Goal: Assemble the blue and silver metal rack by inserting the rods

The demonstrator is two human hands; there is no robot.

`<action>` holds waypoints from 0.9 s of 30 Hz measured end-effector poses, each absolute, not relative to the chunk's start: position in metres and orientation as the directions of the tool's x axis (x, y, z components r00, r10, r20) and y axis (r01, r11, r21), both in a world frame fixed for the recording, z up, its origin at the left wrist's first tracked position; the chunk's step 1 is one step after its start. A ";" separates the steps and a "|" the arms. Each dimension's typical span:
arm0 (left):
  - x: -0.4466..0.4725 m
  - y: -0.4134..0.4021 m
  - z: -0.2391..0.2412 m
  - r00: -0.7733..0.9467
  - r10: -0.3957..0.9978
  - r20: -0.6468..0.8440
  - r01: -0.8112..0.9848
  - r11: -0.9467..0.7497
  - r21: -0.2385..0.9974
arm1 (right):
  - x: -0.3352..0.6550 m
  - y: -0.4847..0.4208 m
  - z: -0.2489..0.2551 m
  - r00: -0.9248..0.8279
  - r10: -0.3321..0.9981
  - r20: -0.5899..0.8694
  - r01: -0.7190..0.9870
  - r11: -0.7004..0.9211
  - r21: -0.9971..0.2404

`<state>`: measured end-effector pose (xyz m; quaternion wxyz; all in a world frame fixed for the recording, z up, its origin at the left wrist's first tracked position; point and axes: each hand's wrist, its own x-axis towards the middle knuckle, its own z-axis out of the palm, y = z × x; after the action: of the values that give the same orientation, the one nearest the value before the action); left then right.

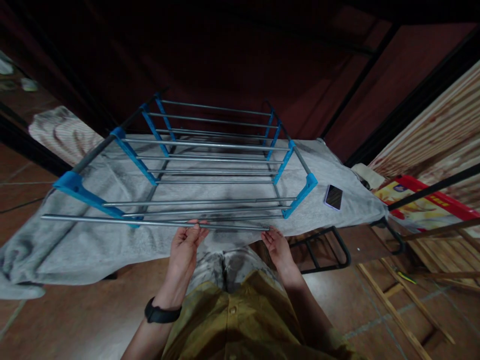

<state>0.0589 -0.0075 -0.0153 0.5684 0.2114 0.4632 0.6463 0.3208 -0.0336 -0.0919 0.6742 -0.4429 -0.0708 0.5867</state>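
A long thin metal tube [157,223] lies across in front of me, its left end reaching past the rack's near corner. My left hand [186,241] pinches it near the middle between thumb and fingers. At the tube's right end, my right hand [275,244] has its fingertips closed on the tip. Just beyond is a rack of metal tubes with blue plastic brackets [88,195], resting on its side on a grey cloth [123,245]. Several crossbars [210,202] span between its two bracketed sides.
A phone [333,197] lies on the cloth to the right of the rack. Farther right are a red and yellow printed box [427,205] and a wooden frame [397,305] on the tiled floor. A black metal frame [337,247] stands below the cloth's edge. Dark red panels rise behind.
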 end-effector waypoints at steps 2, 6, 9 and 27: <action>0.060 -0.008 -0.013 -0.259 0.935 -0.243 -0.538 0.070 0.840 | 0.320 -0.034 -0.094 0.291 0.852 -0.435 -0.727 -0.099 -0.680; 0.062 -0.009 -0.008 -0.253 0.951 -0.178 -0.487 0.034 0.873 | 0.314 -0.038 -0.100 0.247 0.840 -0.483 -0.704 -0.188 -0.685; 0.064 -0.012 -0.003 -0.250 0.962 -0.109 -0.433 -0.010 0.901 | 0.307 -0.043 -0.106 0.204 0.843 -0.497 -0.684 -0.240 -0.689; 0.066 -0.030 0.034 -0.096 0.984 0.152 -0.108 -0.162 0.981 | 0.266 -0.061 -0.072 0.057 0.906 -0.420 -0.432 -0.357 -0.828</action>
<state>0.0665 -0.0299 0.0336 0.4647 0.4861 0.4506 0.5871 0.2656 -0.0612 -0.0718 0.5174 -0.5106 -0.2317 0.6464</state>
